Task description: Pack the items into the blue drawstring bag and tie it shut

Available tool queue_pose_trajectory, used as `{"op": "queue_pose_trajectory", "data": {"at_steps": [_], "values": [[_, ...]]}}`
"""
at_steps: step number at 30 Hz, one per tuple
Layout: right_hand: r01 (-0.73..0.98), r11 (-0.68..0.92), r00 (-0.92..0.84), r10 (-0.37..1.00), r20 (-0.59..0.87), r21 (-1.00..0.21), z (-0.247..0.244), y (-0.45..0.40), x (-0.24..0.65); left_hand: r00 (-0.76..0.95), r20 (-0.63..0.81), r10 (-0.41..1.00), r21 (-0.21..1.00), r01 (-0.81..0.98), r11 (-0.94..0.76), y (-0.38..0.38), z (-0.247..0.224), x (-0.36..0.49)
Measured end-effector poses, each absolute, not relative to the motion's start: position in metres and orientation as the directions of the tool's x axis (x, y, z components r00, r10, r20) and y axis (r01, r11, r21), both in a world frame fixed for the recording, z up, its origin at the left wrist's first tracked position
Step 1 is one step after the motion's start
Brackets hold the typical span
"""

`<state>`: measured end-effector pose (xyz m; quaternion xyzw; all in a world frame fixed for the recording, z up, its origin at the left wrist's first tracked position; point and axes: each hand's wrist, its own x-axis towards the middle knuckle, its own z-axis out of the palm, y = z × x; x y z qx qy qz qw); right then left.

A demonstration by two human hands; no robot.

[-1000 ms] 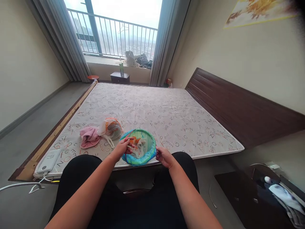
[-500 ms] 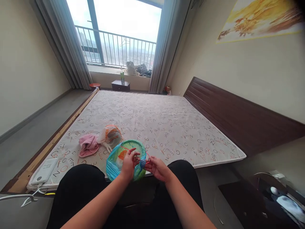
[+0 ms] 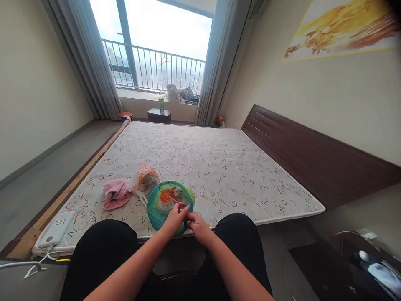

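A green bin [image 3: 191, 193] lined with a thin blue-green plastic bag [image 3: 155, 211] stands at the mattress edge between my knees. Crumpled orange and white stuff [image 3: 171, 198] lies inside. Across the opening a thin red drawstring [image 3: 173, 198] runs to the near side of the rim. My left hand [image 3: 174, 215] is closed there, its fingertips pinching the drawstring. Close against it, my right hand [image 3: 198, 226] has curled fingers at the bag's near edge; what it grips is hidden.
Left of the bin lie a knotted white-and-orange plastic bag [image 3: 147, 177] and a pink cloth [image 3: 115, 193]. A white device with a cable [image 3: 58, 229] rests on the corner of the letter-printed mattress [image 3: 203, 154]. A dark table [image 3: 326, 267] stands at the lower right.
My hands have come closer together at the near rim. The bag's opening looks wider, showing more of the orange and white contents, and the gathered blue plastic between my hands has gone from sight.
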<state>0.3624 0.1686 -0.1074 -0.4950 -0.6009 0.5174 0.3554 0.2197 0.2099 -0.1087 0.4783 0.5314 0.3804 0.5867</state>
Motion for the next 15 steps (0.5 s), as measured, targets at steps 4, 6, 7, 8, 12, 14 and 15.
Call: {"op": "queue_pose_trajectory", "data": {"at_steps": [4, 6, 7, 8, 12, 14, 15], "values": [[0.516, 0.125, -0.227, 0.974, 0.006, -0.848, -0.118, 0.167, 0.357, 0.221, -0.305, 0.926, 0.952, 0.098, 0.290, 0.215, -0.111, 0.211], [0.583, 0.165, -0.240, 0.970, 0.026, -0.795, -0.120, 0.165, 0.353, 0.207, -0.285, 0.936, 0.958, 0.108, 0.267, 0.217, -0.109, 0.206], [0.599, 0.183, -0.241, 0.970, 0.042, -0.780, -0.120, 0.164, 0.351, 0.199, -0.286, 0.937, 0.957, 0.108, 0.270, 0.219, -0.108, 0.203], [0.600, 0.199, -0.237, 0.969, 0.066, -0.775, -0.121, 0.164, 0.349, 0.196, -0.300, 0.933, 0.953, 0.099, 0.286, 0.220, -0.107, 0.200], [0.568, 0.145, -0.016, 0.986, 0.165, -0.810, -0.128, 0.168, 0.342, 0.183, -0.353, 0.917, 0.935, 0.027, 0.355, 0.228, -0.101, 0.191], [0.542, 0.015, 0.164, 0.979, 0.123, -0.840, -0.133, 0.173, 0.340, 0.165, -0.300, 0.940, 0.954, 0.037, 0.298, 0.230, -0.098, 0.186], [0.504, -0.059, 0.222, 0.973, 0.063, -0.861, -0.137, 0.177, 0.339, 0.175, -0.258, 0.950, 0.966, 0.051, 0.253, 0.231, -0.097, 0.184]]}}
